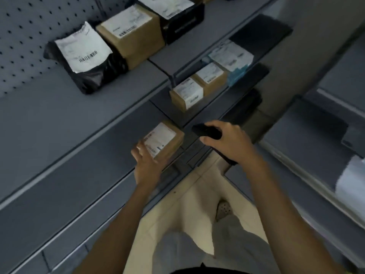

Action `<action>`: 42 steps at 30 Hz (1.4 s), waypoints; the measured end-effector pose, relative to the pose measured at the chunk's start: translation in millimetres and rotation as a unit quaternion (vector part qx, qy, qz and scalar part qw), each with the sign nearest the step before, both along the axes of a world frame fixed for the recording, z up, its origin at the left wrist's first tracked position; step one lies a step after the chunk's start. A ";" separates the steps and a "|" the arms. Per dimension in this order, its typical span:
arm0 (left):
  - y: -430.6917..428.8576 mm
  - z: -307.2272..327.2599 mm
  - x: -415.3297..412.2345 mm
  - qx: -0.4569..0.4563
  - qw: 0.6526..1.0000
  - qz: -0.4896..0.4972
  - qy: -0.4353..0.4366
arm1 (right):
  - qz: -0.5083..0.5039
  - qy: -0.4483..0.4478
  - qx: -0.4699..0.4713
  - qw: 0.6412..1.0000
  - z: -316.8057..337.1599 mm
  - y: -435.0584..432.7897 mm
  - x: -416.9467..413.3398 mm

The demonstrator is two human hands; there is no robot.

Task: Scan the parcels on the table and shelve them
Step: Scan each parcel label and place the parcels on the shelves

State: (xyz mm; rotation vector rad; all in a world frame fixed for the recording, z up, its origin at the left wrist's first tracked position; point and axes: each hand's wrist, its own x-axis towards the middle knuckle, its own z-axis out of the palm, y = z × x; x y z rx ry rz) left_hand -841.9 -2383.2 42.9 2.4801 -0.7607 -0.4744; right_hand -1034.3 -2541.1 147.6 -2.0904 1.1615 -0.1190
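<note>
Left hand (147, 162) grips small labelled box (167, 138) at right end of gray shelf (88, 165), open shelf room to its left. Right hand (229, 143) clenches black scanner (207, 131) just beside. Cream floor (197, 194) below.

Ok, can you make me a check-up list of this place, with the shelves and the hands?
Surface: grey shelves, tiered.
Job's things: small brown box at a shelf edge; scanner; already shelved: black bag, brown box, black box above, two small boxes and blue parcel below.
Clutter: blurred white item on the right.
Hands: left hand grips the small brown box; right hand grips the scanner.
Cables: nothing seen.
Surroundings: pegboard, pale floor, a shoe.
</note>
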 end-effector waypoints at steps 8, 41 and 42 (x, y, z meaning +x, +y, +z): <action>-37.6 -1.9 -4.3 -0.103 0.971 0.203 0.078 | 0.149 0.021 0.012 0.988 -4.6 -70.2 45.4; 35.7 -5.1 -105.6 0.150 0.974 0.110 -0.127 | 0.293 -0.031 0.084 0.952 -43.5 -28.3 16.6; 53.3 -2.7 -115.0 0.161 0.970 0.121 -0.138 | 0.313 -0.037 0.091 0.945 -43.1 -15.3 17.0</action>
